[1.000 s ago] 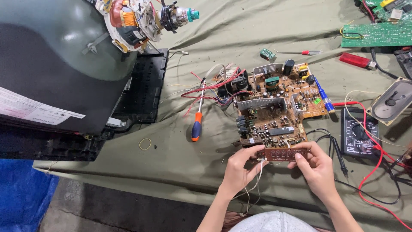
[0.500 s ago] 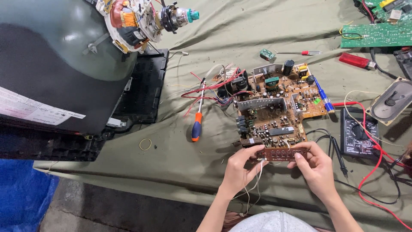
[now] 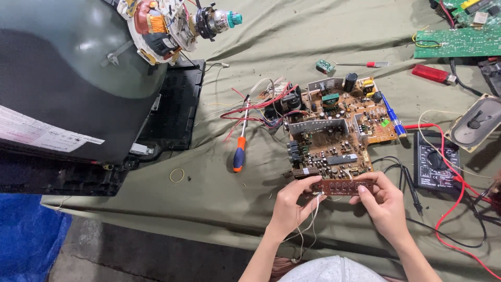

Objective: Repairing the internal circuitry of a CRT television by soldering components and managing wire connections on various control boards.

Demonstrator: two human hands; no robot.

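My left hand (image 3: 291, 208) and my right hand (image 3: 384, 203) hold a narrow brown circuit strip (image 3: 342, 186) by its two ends, level, just in front of me. Thin white wires (image 3: 312, 222) hang from the strip past my left wrist. Right behind the strip lies a large brown circuit board (image 3: 336, 128) crowded with components, with red and white wires (image 3: 258, 107) trailing off its left side.
An orange-and-blue screwdriver (image 3: 240, 140) lies left of the board. A picture tube in a black casing (image 3: 78, 89) fills the left. A black multimeter (image 3: 436, 162) with red and black leads, a speaker (image 3: 477, 122), a green board (image 3: 459, 42) and a red tool (image 3: 433, 73) sit right.
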